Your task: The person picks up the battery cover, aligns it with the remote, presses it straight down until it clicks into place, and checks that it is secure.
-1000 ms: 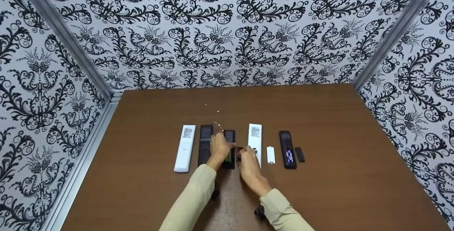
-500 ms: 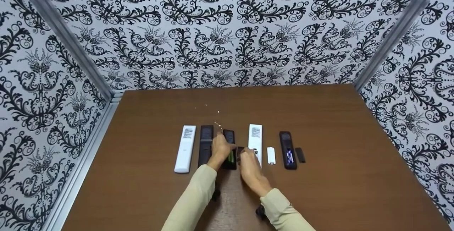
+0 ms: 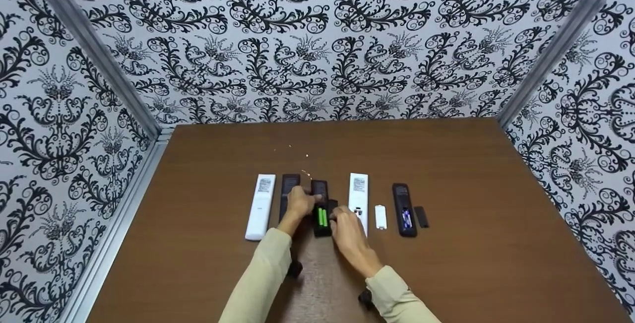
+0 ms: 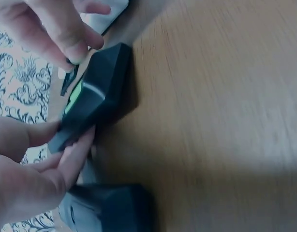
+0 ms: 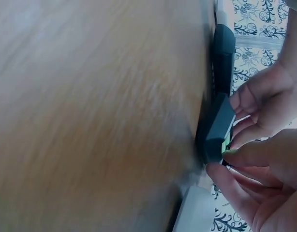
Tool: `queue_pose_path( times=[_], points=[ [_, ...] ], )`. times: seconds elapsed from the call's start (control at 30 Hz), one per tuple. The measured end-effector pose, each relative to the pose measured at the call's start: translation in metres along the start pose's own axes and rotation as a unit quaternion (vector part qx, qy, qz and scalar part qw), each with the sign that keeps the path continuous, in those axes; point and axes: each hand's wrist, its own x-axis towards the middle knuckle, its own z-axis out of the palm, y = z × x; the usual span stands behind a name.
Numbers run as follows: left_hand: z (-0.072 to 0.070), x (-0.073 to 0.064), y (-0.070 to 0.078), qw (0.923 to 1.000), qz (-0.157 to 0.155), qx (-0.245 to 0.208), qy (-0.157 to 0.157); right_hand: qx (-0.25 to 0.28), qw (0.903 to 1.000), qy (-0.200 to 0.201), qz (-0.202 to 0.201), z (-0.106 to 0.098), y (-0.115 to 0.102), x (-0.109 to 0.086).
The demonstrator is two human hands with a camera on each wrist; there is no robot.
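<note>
A black remote control (image 3: 321,231) lies back-up mid-table in the head view, its battery bay uncovered. Two green batteries (image 3: 322,217) sit side by side in that bay. My left hand (image 3: 299,202) grips the remote's far part from the left, thumb on one side and fingers on the other; the left wrist view shows it tilted. At its right side my right hand (image 3: 348,227) pinches a small black battery cover (image 4: 69,81) between thumb and fingertips, close beside the batteries. Part of the cover is hidden by the fingers.
Left of the hands lie a white remote (image 3: 260,209) and another black remote (image 3: 290,182). To the right are a white remote (image 3: 358,189) with its bay uncovered, a white cover (image 3: 380,217), a black remote (image 3: 400,193) with batteries showing, and a dark cover (image 3: 421,217).
My left hand has shifted slightly left and uncovered more of the green batteries. The remote, slanted half a second ago, now lies straighter. My right hand stays nearly in place with the cover.
</note>
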Motion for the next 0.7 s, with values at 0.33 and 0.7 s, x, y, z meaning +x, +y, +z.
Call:
queue_pose_path(
  times=[0.33,0.7],
  points=[
    [-0.009,0.008,-0.017,0.9939,0.015,-0.087,-0.066,0.031,0.999,-0.02,0.022,-0.005,-0.003,0.0],
    [-0.012,0.009,-0.025,0.9889,0.052,-0.106,-0.091,-0.027,0.995,0.096,0.003,-0.015,-0.002,0.004]
  ],
)
